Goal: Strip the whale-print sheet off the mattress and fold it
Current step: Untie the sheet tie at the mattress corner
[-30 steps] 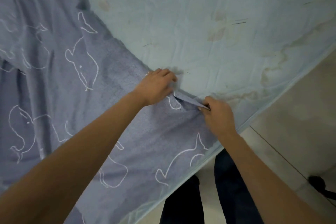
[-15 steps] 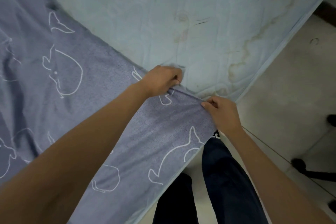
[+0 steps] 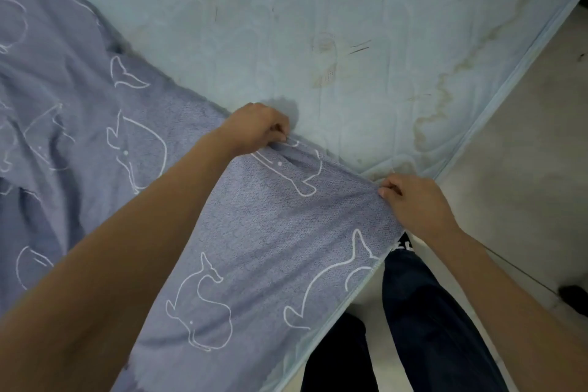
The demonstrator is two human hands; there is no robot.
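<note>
The left hand (image 3: pixel 254 129) grips the whale-print sheet (image 3: pixel 264 232) at its edge, fingers curled. The right hand (image 3: pixel 413 200) pinches the same edge at the corner of the stained mattress (image 3: pixel 350 41), bare beyond both hands.

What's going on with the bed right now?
A person is pulling the whale-print sheet off a pale blue mattress. The left hand and the right hand each pinch the sheet's edge, holding it stretched between them near the mattress's near corner. The right part of the mattress lies bare and stained, and the sheet covers the left part. No folding has begun.
</note>
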